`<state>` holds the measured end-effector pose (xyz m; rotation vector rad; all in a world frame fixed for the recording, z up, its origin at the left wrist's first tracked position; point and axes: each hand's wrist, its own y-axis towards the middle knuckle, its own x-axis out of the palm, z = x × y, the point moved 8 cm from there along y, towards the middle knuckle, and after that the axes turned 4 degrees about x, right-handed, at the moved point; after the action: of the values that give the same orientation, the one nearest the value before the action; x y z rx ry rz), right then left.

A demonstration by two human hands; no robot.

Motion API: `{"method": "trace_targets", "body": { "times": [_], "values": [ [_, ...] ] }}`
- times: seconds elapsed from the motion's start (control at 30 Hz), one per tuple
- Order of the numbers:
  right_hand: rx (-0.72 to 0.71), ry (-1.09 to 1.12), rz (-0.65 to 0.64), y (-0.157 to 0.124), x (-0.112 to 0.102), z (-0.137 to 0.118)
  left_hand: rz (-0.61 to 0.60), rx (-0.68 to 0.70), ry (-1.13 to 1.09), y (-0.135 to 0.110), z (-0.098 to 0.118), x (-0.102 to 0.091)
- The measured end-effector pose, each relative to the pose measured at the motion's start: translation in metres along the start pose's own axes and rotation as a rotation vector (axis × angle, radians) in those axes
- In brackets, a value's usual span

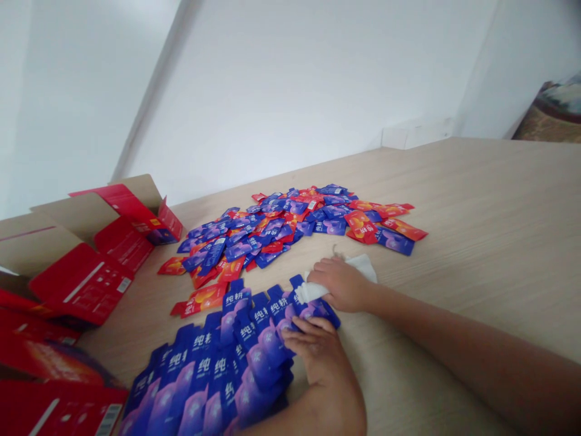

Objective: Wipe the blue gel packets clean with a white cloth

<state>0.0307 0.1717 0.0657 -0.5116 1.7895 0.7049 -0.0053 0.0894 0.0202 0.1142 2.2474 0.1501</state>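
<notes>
Several blue-purple flat cartons [204, 369] with tabs at their tops lie overlapping in rows at the lower middle. My left hand [318, 351] rests on the rightmost of them, its fingers laid over the printed face and slightly bent. Just beyond it, my right hand [342, 283] is closed around a white cloth [313, 292]. One part of the cloth sticks out past the fingers and touches the upper end of a carton; another part shows behind the hand. My right fingertips are partly hidden by the cloth.
A heap of blue and red sachets [272, 227] spreads across the back middle of the wooden table [476, 242]. Opened red boxes [86, 281] stand along the left. Behind is a white wall [295, 85], with a white trunking box [417, 133] at the table's rear edge.
</notes>
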Motion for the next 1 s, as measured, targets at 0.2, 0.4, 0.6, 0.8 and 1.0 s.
{"method": "trace_targets", "body": {
  "times": [0.2, 0.4, 0.6, 0.8, 1.0],
  "values": [
    [-0.121, 0.086, -0.047, -0.002, 0.008, -0.021, -0.009, -0.043, 0.056, 0.002, 0.002, 0.008],
    [0.057, 0.013, -0.012, 0.003, 0.011, 0.017, 0.033, -0.032, 0.134, -0.002, 0.003, 0.002],
    [-0.071, 0.113, 0.046, 0.0, -0.001, -0.005, -0.014, 0.018, 0.109, -0.001, 0.003, 0.001],
    [-0.073, 0.087, -0.04, 0.002, 0.017, -0.008, -0.092, 0.058, 0.059, 0.002, 0.003, 0.004],
    [0.062, 0.023, 0.025, 0.003, 0.01, 0.017, -0.037, 0.044, 0.113, -0.002, 0.004, 0.0]
  ]
}}
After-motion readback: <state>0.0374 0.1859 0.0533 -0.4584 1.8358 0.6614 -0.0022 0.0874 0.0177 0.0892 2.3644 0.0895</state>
